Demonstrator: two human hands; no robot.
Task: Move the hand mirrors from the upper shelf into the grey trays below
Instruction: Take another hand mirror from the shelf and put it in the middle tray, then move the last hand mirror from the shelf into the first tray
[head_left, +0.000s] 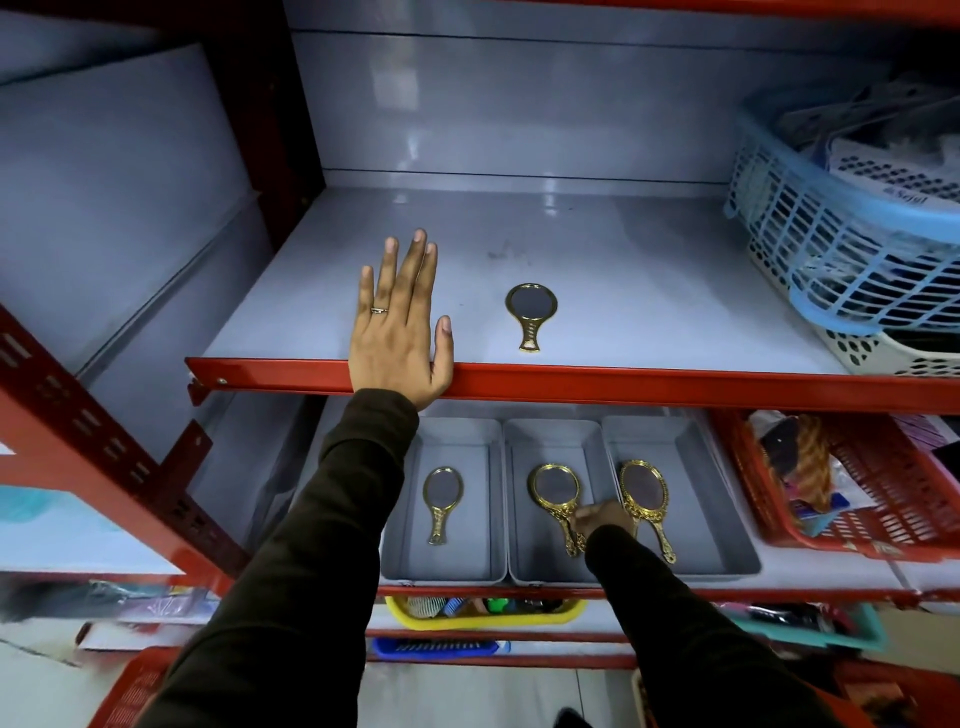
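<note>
Both arms wear long, dark brown-black sleeves of soft, slightly creased fabric that reach to the wrists. The left hand is bare apart from a thin ring on one finger. The right hand shows no jewellery.

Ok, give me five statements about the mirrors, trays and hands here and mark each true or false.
1. One hand mirror lies on the upper shelf. True.
2. The left hand clutches a mirror. False: it rests flat and open on the shelf edge, holding nothing.
3. The left tray holds one mirror. True.
4. The right hand is down at the middle tray, at the handle of the mirror there. True.
5. The right tray is bare. False: a mirror lies in it.
</note>
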